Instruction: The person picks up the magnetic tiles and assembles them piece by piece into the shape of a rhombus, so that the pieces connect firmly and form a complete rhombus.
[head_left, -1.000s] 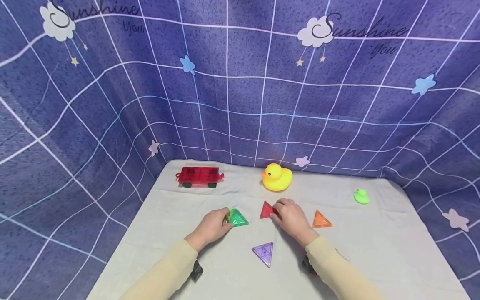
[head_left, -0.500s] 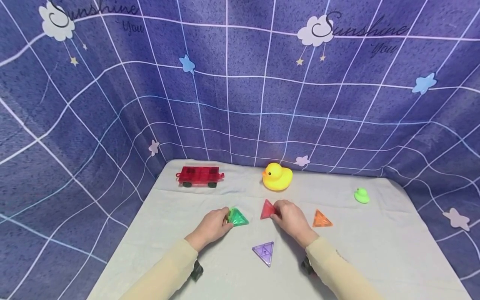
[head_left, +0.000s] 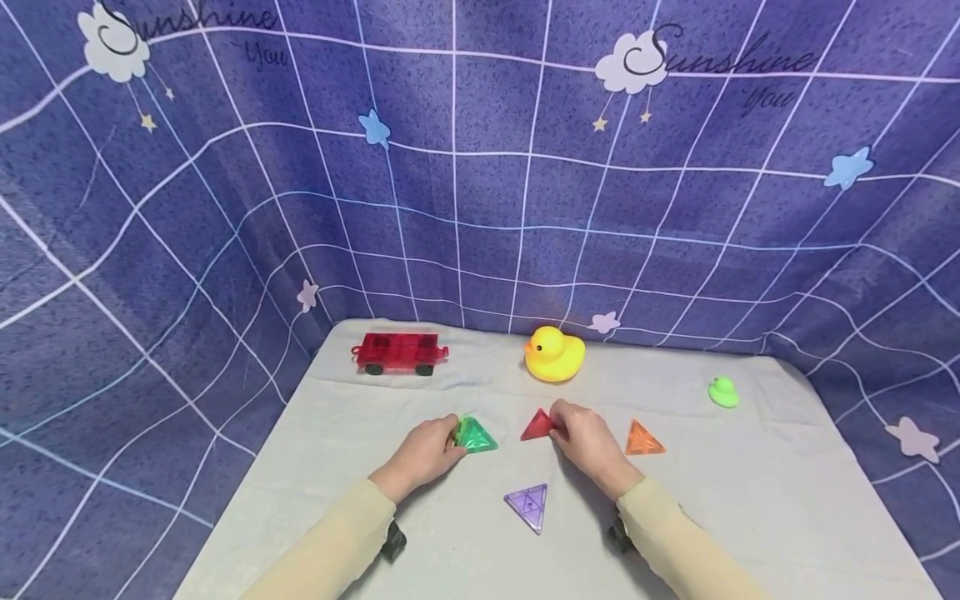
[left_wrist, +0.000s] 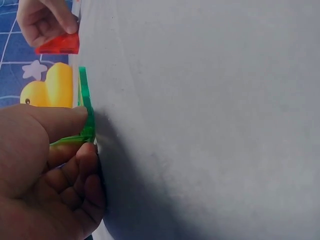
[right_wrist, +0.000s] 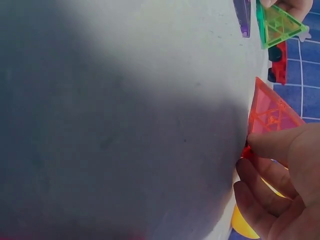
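Observation:
My left hand (head_left: 422,452) pinches a pair of magnetic triangle tiles joined at an angle. The green tile (head_left: 476,435) faces me, while the yellow-green tile (right_wrist: 282,26) behind it is mostly hidden in the head view. Across a small gap, my right hand (head_left: 588,439) grips a red triangle tile (head_left: 536,426) by its right side, between thumb and fingers. In the right wrist view that tile stands up on the cloth, point upward. A purple triangle tile (head_left: 529,506) lies between the forearms. Right of my right hand is an orange triangle tile (head_left: 642,439).
Along the back of the white cloth (head_left: 750,500) stand a red toy wagon (head_left: 397,352) and a yellow rubber duck (head_left: 555,355). A small green duck (head_left: 723,392) sits at the back right. A blue patterned curtain (head_left: 480,200) closes off the back and sides.
My right hand has shifted slightly right and toward me, turning the red tile so its point now stands nearer the fingers. My left hand and the green tiles have stayed in place.

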